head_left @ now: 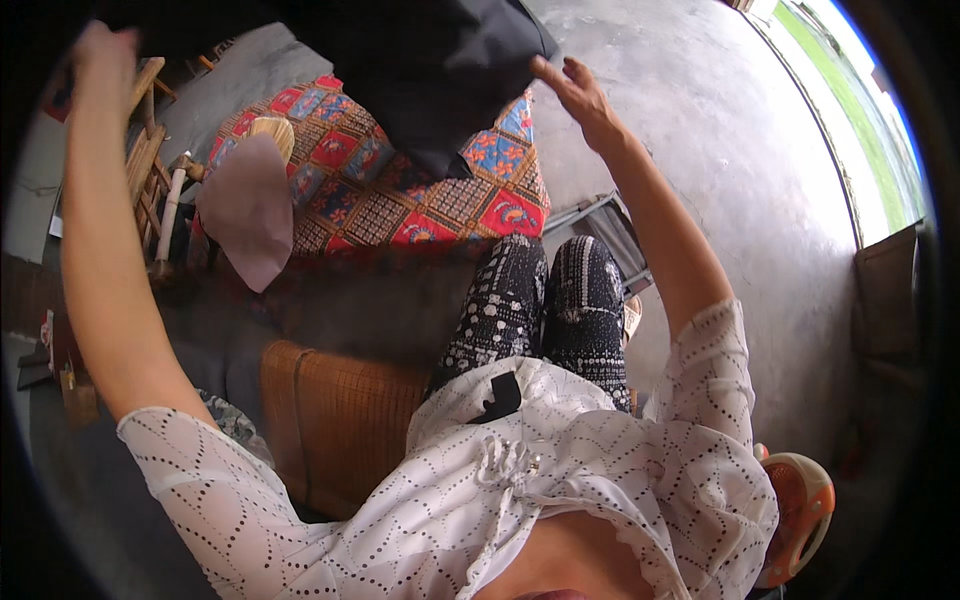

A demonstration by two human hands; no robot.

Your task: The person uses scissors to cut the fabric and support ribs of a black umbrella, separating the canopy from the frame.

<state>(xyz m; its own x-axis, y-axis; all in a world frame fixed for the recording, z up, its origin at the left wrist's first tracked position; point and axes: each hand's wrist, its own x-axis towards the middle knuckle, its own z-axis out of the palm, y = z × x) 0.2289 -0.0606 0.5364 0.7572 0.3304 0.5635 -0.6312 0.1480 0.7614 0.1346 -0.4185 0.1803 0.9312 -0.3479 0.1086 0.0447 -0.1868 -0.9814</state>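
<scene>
While both arms are raised high, a large dark cloth [430,70] hangs spread between them, above a patchwork cover [400,190] of red, blue and orange squares. The left hand [105,50] is up at the far upper corner of the dark cloth, closed into what looks like a fist; it is blurred, so I cannot tell for certain that it grips the edge, though its height suits holding a corner up. The right hand [580,95] is at the opposite side of the dark cloth, fingers open and spread, touching or just off its edge rather than clamped on it. Held this way, the dark cloth stays stretched and clear of the patchwork cover beneath.

Below the dark cloth, a pale mauve piece of fabric [250,215] lies partly over the patchwork cover's left side. Further left stands a wooden frame [150,150]. A woven brown mat [340,420] lies nearer the person's patterned trouser legs [545,300], and grey concrete floor [740,180] spreads to the right.
</scene>
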